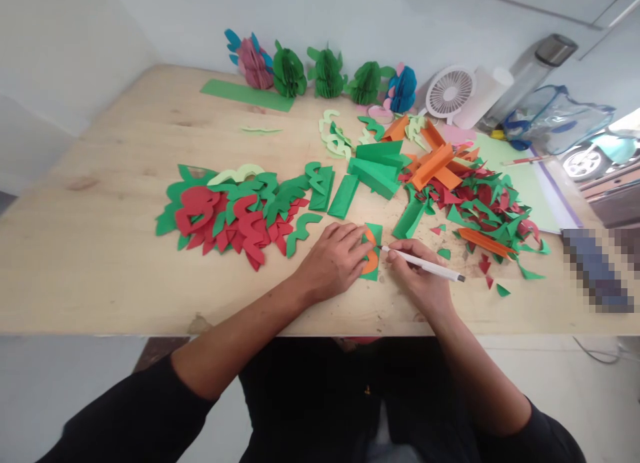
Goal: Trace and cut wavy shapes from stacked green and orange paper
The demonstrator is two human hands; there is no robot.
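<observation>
A person in dark sleeves [135, 413] worked at a wooden desk [100, 249], a white pen [430, 263] held in the right hand [419, 273]. The right grip was closed around the pen near its point, with thumb and fingers pinched together and the barrel slanting away to the right. The left hand [337, 259] lay palm down, its grip loose and unclenched, the fingertips pressing on an orange cutout [371, 260]. That wavy piece rested on a small green sheet [374, 231] near the front of the desk, between the two hands; the pen's tip stood at its right edge, though whether it touched the paper could not be told.

To the left, red cutouts [250, 229] lay heaped among green wavy pieces [270, 196]. Beyond the hands sat folded green papers [377, 173] and folded orange strips [434, 166], with a pile of red and green scraps [500, 203] spread to the right. Along the wall stood five pleated paper figures [327, 74], three green, one pink with blue and one blue with pink, beside a white fan [450, 93] and a tall bottle [523, 79].
</observation>
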